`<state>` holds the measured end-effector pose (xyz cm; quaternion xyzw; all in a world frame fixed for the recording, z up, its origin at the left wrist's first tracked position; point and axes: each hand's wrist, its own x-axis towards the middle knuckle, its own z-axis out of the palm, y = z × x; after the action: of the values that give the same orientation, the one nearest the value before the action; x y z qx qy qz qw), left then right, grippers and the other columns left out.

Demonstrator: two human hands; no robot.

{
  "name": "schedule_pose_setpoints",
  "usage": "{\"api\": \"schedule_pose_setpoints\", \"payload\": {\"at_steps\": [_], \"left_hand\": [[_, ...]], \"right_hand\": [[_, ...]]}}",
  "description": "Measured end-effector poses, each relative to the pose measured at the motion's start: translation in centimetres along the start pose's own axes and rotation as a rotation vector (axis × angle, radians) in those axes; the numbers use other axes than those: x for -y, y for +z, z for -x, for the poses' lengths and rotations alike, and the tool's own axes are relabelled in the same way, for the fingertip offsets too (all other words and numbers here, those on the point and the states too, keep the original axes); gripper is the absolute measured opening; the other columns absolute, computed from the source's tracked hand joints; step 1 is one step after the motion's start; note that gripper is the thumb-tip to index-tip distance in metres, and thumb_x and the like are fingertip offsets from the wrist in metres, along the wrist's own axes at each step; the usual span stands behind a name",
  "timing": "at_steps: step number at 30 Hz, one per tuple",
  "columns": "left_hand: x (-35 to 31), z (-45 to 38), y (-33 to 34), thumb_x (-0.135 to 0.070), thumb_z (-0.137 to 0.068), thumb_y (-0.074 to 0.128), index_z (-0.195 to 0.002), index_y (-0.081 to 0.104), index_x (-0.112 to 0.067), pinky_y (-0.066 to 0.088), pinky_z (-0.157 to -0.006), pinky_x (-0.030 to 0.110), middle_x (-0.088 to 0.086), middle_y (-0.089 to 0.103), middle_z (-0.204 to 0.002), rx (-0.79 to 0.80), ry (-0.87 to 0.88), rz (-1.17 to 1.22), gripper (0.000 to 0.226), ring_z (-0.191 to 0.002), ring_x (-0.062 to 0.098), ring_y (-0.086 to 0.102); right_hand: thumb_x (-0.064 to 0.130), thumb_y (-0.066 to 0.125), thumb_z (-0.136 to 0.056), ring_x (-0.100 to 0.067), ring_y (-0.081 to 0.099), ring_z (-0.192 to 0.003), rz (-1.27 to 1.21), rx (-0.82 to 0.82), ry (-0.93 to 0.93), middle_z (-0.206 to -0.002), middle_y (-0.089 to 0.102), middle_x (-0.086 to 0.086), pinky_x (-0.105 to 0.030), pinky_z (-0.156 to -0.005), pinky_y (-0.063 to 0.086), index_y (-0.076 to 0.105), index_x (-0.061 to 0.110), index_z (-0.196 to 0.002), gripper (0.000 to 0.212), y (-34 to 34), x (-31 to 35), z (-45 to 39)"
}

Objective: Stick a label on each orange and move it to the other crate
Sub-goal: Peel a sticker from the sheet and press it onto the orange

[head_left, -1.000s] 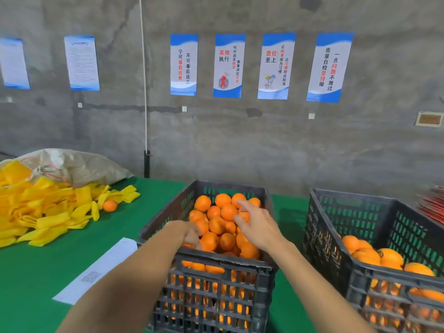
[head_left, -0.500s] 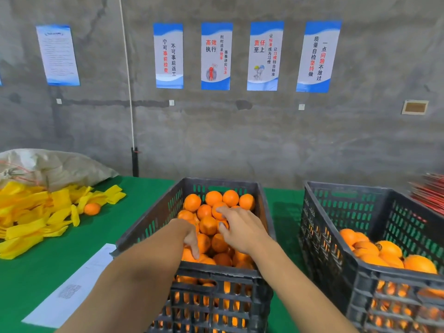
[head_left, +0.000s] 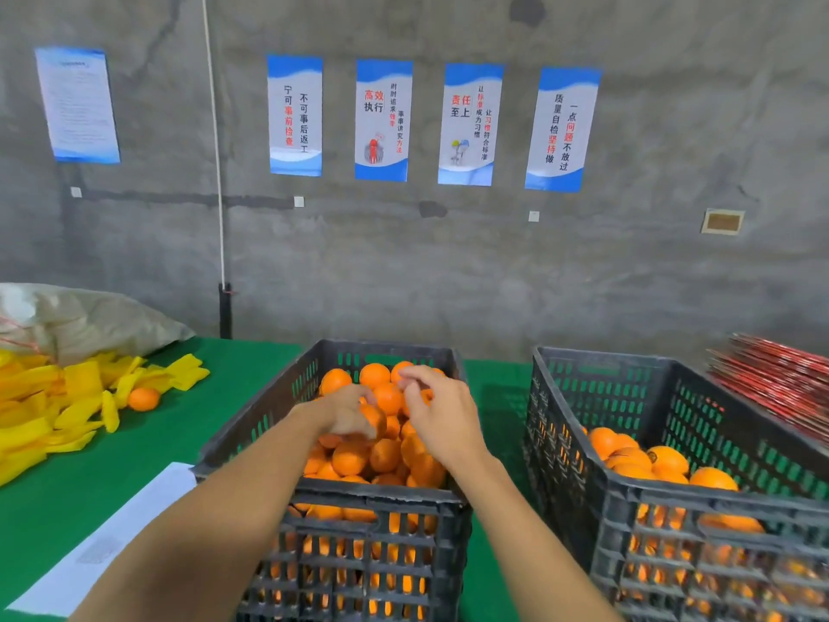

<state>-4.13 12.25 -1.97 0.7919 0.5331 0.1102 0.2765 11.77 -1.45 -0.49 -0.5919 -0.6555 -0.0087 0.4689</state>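
A black slatted crate (head_left: 251, 426) in the middle of the green table is heaped with oranges (head_left: 351, 460). Both my hands reach into it from the near side. My left hand (head_left: 345, 413) curls its fingers round one orange (head_left: 376, 419) on top of the heap. My right hand (head_left: 444, 413) hovers just right of it, fingers loosely bent over the far oranges; nothing shows between them. A second black crate (head_left: 628, 498) stands to the right, with a shallower layer of oranges (head_left: 668, 460).
A white paper sheet (head_left: 112, 531) lies on the table (head_left: 67, 496) left of the middle crate. Further left are a pile of yellow wrappers (head_left: 45, 397), a loose orange (head_left: 143, 398) and a grey sack (head_left: 80, 321). Red packs (head_left: 780, 379) are stacked at the far right.
Both hands have moved deeper into the middle crate. My left hand has closed round an orange. The right hand's fingers have lifted and bent. The view has shifted slightly.
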Motion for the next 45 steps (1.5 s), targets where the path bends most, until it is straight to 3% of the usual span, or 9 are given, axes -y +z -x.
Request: {"api": "schedule_pose_setpoints", "payload": {"at_steps": [6,11,14,20,25,29,33,40,45], "left_hand": [[-5.0,5.0,1.4,-0.001,-0.076,0.085,-0.132,0.063,-0.015,0.062,-0.083,0.040,0.010,0.069,-0.122,-0.347,0.369,0.508,0.062,-0.102,0.024,0.072],[-8.7,9.4,4.8,0.002,-0.083,0.080,-0.133,0.062,-0.016,0.064,-0.079,0.045,0.015,0.065,-0.131,-0.284,0.426,0.902,0.056,-0.100,0.023,0.074],[-10.2,11.8,7.3,0.004,-0.084,0.079,-0.128,0.063,-0.021,0.064,-0.075,0.039,0.014,0.064,-0.134,-0.243,0.444,1.020,0.052,-0.098,0.016,0.073],[-12.8,15.7,13.0,-0.039,-0.068,0.089,-0.136,0.058,-0.028,0.058,-0.093,0.030,-0.011,0.066,-0.129,-0.269,0.558,0.857,0.076,-0.110,-0.001,0.067],[-12.0,17.3,17.3,-0.031,-0.078,0.090,-0.148,0.053,-0.028,0.059,-0.091,0.025,-0.007,0.053,-0.144,-0.345,0.582,0.653,0.079,-0.122,0.013,0.062],[-11.8,18.1,20.1,-0.037,-0.076,0.089,-0.150,0.051,-0.030,0.059,-0.088,0.021,-0.005,0.059,-0.140,-0.282,0.559,0.668,0.084,-0.105,0.005,0.071],[-10.5,18.1,23.3,-0.044,-0.076,0.088,-0.148,0.053,-0.029,0.055,-0.101,0.040,-0.004,0.065,-0.132,-0.225,0.419,0.624,0.081,-0.119,0.012,0.063],[-6.3,17.7,29.3,-0.039,-0.081,0.087,-0.149,0.051,-0.021,0.054,-0.103,0.043,-0.003,0.064,-0.134,-0.079,0.205,0.783,0.079,-0.115,0.016,0.067],[-3.8,17.3,33.2,-0.029,-0.081,0.088,-0.146,0.053,-0.018,0.057,-0.097,0.034,-0.002,0.071,-0.124,-0.082,0.057,0.889,0.074,-0.104,0.009,0.072]], "right_hand": [[0.027,0.052,-0.098,-0.001,0.068,-0.101,-0.200,-0.197,0.040,-0.105,0.074,0.019,-0.034,-0.089,0.057,0.072,0.033,-0.113,0.026,-3.7,-0.7,3.4],[0.023,0.062,-0.100,0.002,0.067,-0.098,-0.269,-0.227,0.016,-0.109,0.068,0.019,-0.016,-0.084,0.054,0.070,0.037,-0.115,0.021,-5.9,-1.0,6.4],[0.021,0.071,-0.096,-0.006,0.070,-0.091,-0.356,-0.304,0.031,-0.105,0.069,0.015,-0.018,-0.077,0.054,0.074,0.032,-0.101,0.013,-7.8,-1.5,8.7],[0.021,0.070,-0.097,-0.016,0.072,-0.096,-0.647,-0.426,0.160,-0.107,0.074,0.006,-0.041,-0.081,0.061,0.070,0.019,-0.111,0.014,-10.0,-3.4,15.0],[0.025,0.067,-0.100,-0.023,0.074,-0.093,-0.686,-0.395,0.257,-0.103,0.075,-0.001,-0.044,-0.078,0.064,0.071,0.019,-0.112,0.014,-9.6,-5.7,20.1],[0.033,0.067,-0.100,-0.023,0.073,-0.096,-0.747,-0.449,0.301,-0.105,0.074,-0.001,-0.040,-0.078,0.063,0.070,0.021,-0.110,0.017,-9.3,-7.2,22.6],[0.036,0.067,-0.099,-0.023,0.074,-0.088,-0.685,-0.409,0.386,-0.101,0.074,-0.001,-0.041,-0.076,0.064,0.071,0.023,-0.107,0.015,-8.0,-9.6,25.0],[0.036,0.066,-0.099,-0.022,0.075,-0.083,-0.587,-0.211,0.516,-0.098,0.076,0.002,-0.043,-0.077,0.063,0.073,0.028,-0.107,0.012,-5.0,-13.6,28.8],[0.045,0.061,-0.099,-0.019,0.060,-0.111,0.212,0.116,0.494,-0.119,0.063,0.004,-0.039,-0.091,0.051,0.066,0.019,-0.121,0.035,-4.4,-16.4,30.3]]}}
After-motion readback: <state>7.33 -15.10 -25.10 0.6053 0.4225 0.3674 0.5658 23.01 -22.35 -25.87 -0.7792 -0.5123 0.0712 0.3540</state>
